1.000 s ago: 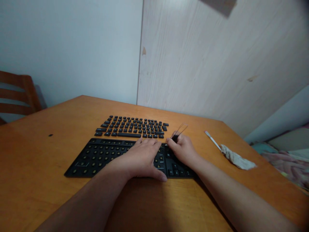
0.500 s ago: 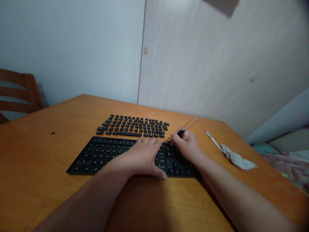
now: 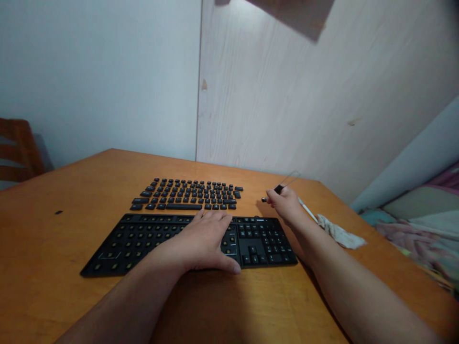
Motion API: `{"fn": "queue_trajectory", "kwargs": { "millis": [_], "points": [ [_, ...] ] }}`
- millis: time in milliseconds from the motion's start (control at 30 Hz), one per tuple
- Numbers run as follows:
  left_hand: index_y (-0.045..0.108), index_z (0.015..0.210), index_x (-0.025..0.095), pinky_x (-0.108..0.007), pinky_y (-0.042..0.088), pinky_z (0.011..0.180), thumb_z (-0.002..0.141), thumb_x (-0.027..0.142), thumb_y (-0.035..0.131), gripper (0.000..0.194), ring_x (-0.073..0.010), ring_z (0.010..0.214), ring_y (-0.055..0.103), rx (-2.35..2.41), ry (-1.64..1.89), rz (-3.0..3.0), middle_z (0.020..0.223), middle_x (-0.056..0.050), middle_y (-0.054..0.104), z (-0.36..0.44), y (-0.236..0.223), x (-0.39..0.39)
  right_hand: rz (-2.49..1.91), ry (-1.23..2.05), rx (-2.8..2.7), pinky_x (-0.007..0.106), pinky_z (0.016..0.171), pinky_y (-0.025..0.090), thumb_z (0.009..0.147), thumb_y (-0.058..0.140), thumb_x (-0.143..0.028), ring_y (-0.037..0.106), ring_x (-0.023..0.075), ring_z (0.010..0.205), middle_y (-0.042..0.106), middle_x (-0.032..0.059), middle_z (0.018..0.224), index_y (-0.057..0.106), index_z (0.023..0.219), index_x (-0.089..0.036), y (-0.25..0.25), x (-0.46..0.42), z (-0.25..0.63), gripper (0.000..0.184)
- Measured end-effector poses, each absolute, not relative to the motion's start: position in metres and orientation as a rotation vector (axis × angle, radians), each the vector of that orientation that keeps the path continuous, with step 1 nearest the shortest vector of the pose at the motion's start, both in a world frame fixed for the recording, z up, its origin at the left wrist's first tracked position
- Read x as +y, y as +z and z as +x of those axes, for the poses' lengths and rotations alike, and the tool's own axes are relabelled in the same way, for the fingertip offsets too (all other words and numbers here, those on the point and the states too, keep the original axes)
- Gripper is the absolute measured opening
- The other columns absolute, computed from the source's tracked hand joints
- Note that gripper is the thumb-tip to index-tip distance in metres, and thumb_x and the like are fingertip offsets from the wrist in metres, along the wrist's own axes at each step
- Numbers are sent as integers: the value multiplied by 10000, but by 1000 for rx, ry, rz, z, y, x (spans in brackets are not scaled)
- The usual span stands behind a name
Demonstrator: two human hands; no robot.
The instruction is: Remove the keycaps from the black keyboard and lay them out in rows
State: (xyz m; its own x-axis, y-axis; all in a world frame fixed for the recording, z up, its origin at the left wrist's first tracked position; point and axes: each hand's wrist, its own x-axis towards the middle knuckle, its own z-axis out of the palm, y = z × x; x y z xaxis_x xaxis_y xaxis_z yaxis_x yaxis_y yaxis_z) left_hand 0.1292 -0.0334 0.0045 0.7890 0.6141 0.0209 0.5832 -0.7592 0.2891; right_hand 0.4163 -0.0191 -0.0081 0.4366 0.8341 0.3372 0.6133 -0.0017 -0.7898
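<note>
Gripping a black-handled wire tool (image 3: 278, 189), your right hand (image 3: 288, 204) is curled at two o'clock from the keyboard (image 3: 251, 246), beyond its far right corner. Its forearm comes in from five o'clock, and the wire loop points to one o'clock. A small dark piece shows at your fingertips, too small to identify; whether that hand touches the desk (image 3: 287, 296), you cannot tell from here. Your left hand (image 3: 203, 241) grasps nothing: it lies palm down across the keyboard's middle, forearm from seven o'clock, fingers toward twelve to one, thumb stretched to four o'clock over the near edge. Left of that hand, the key positions are bare; the right end carries its keys. Rows of loose keycaps (image 3: 193, 191) lie just beyond, at twelve o'clock. Pale lettering (image 3: 260, 220) marks the keyboard's far right edge, too small to read, as are the white legends on its keys.
</note>
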Motion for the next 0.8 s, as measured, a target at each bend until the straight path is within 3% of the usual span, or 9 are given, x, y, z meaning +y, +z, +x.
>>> {"fn": "queue_trajectory", "kwargs": {
  "millis": [233, 800],
  "points": [
    [386, 1481, 126, -504, 266, 1161, 541, 844, 625, 1207, -393, 1396, 344, 957, 120, 2722, 1538, -175, 378, 132, 8, -33, -1723, 351, -1298, 228, 477, 389, 769, 561, -333, 557, 138, 501, 622, 14, 562, 537, 639, -198, -26, -10, 420, 189],
    [391, 1478, 153, -498, 252, 1164, 540, 839, 630, 1187, -394, 1397, 345, 951, 128, 2699, 1528, -177, 395, 130, 9, -34, -1717, 449, -1355, 233, 463, 406, 772, 604, -326, 562, 139, 480, 617, 14, 539, 552, 627, -191, -29, -4, 415, 205]
  ]
}}
